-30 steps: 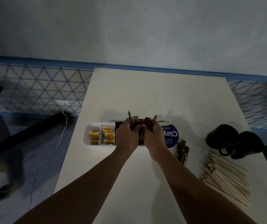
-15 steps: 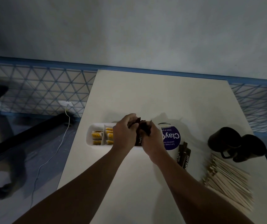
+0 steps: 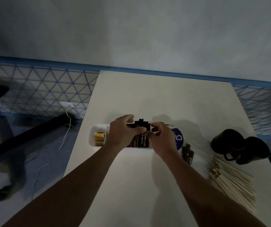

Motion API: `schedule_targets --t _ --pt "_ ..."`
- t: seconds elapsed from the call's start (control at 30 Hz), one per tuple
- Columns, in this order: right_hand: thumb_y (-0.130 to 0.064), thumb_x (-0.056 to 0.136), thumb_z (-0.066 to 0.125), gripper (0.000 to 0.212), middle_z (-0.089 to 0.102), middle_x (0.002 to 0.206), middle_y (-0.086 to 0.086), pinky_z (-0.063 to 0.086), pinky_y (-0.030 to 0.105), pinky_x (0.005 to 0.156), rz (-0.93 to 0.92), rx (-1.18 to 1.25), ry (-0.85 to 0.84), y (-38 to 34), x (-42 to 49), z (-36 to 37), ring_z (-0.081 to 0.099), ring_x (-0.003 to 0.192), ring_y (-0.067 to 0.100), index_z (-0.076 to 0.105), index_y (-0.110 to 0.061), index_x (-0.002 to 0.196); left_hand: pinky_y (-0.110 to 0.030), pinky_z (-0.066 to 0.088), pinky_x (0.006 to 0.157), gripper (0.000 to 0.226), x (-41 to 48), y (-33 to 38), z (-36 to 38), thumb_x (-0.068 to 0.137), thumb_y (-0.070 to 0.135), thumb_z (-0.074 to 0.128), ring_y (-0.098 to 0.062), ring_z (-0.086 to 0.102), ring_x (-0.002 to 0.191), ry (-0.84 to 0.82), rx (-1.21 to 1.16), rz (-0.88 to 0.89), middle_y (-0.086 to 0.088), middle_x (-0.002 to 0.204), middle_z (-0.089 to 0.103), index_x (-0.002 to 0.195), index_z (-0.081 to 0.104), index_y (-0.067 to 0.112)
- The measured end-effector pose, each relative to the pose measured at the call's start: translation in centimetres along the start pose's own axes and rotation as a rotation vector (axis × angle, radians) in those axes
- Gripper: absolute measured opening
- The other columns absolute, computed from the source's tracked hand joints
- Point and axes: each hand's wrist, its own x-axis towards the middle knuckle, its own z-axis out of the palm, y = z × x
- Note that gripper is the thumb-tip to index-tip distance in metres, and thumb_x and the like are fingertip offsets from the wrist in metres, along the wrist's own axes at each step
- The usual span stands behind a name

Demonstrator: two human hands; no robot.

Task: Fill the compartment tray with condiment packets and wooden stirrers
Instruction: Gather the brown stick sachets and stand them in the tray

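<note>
A white compartment tray [image 3: 92,136] lies on the white table [image 3: 156,95]. Its left compartments hold yellow packets [image 3: 98,138]. Dark brown stick packets [image 3: 142,139] stand in the middle compartment. My left hand [image 3: 123,133] and my right hand [image 3: 161,138] are both over that compartment, fingers closed on the brown packets from either side. The tray's right part is hidden behind my hands. More brown packets [image 3: 187,154] lie loose on the table right of the tray. A pile of wooden stirrers [image 3: 229,179] lies at the right.
A round purple sticker [image 3: 179,138] sits on the table beside the tray. Two dark mugs [image 3: 239,145] stand at the right edge above the stirrers. A white cable [image 3: 61,145] runs over the floor to the left of the table.
Both hands have lowered the bundle of brown packets from above the tray down into the middle compartment. The packet ends no longer stick up above my fingers.
</note>
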Motion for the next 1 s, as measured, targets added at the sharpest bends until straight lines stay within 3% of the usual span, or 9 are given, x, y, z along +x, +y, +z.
schedule_targets --t 0.1,0.23,0.37,0.43,0.53,0.7,0.9,1.0 --pt "-0.022 0.091 0.072 0.025 0.067 0.093 -0.008 0.037 0.007 0.059 0.023 -0.007 0.022 0.3 0.2 -0.1 0.058 0.076 -0.001 0.068 -0.014 0.114 -0.026 0.047 0.092 0.069 0.4 0.1 0.1 0.07 0.037 0.084 -0.017 0.062 0.107 -0.038 0.053 0.0 0.002 0.124 0.064 0.131 0.059 0.018" --pt "-0.019 0.091 0.071 0.024 0.07 0.092 -0.005 0.04 0.006 0.052 0.043 0.024 0.033 0.3 0.4 0.4 0.062 0.074 0.001 0.066 -0.017 0.114 -0.033 0.042 0.106 0.057 1.0 0.2 0.7 0.082 0.029 0.075 -0.021 0.057 0.119 -0.024 0.131 -0.007 -0.005 0.129 0.063 0.134 0.057 0.014" --pt "-0.014 0.091 0.07 0.035 0.07 0.095 -0.006 0.05 0.016 0.058 -0.015 0.055 0.02 -0.2 0.7 0.7 0.068 0.079 0.008 0.062 -0.028 0.122 -0.032 0.041 0.107 0.047 1.5 0.2 1.1 0.089 0.026 0.067 -0.024 0.054 0.123 -0.048 0.144 0.024 -0.006 0.129 0.063 0.135 0.056 0.022" --pt "-0.014 0.091 0.069 0.033 0.07 0.103 -0.003 0.047 0.012 0.066 -0.068 -0.015 0.019 -0.1 1.1 0.9 0.067 0.083 0.008 0.066 -0.027 0.122 -0.024 0.036 0.105 0.042 1.9 0.2 1.3 0.091 0.023 0.064 -0.022 0.054 0.124 -0.067 0.166 0.048 -0.005 0.13 0.063 0.132 0.059 0.024" --pt "-0.014 0.092 0.067 0.024 0.072 0.102 -0.001 0.035 0.003 0.064 -0.101 -0.108 0.026 0.1 1.4 1.1 0.063 0.082 0.007 0.073 -0.023 0.113 -0.015 0.034 0.097 0.034 2.2 0.2 1.4 0.092 0.018 0.062 -0.018 0.059 0.119 -0.069 0.177 0.062 -0.004 0.126 0.066 0.125 0.065 0.022" --pt "-0.011 0.091 0.066 0.028 0.072 0.104 0.001 0.037 0.004 0.066 -0.096 -0.124 0.019 0.5 1.2 1.2 0.063 0.087 0.01 0.072 -0.022 0.117 -0.02 0.04 0.101 0.03 2.4 0.1 1.5 0.091 0.016 0.063 -0.019 0.061 0.115 -0.064 0.162 0.057 -0.005 0.121 0.068 0.12 0.069 0.019" --pt "-0.016 0.091 0.069 0.032 0.069 0.101 -0.003 0.055 0.021 0.07 -0.09 -0.043 0.001 0.6 0.7 0.4 0.067 0.085 0.012 0.068 -0.028 0.121 -0.027 0.04 0.106 0.038 1.7 0.7 1.1 0.088 0.02 0.067 -0.021 0.058 0.119 -0.004 0.167 0.097 -0.006 0.127 0.064 0.127 0.064 0.02" --pt "-0.019 0.094 0.066 0.034 0.069 0.102 -0.002 0.061 0.036 0.072 -0.044 0.031 0.015 0.7 0.2 -0.5 0.07 0.079 0.015 0.064 -0.024 0.127 -0.03 0.045 0.101 0.039 1.1 1.8 1.1 0.087 0.022 0.068 -0.018 0.064 0.105 0.055 0.141 0.134 -0.001 0.121 0.067 0.126 0.064 0.021"
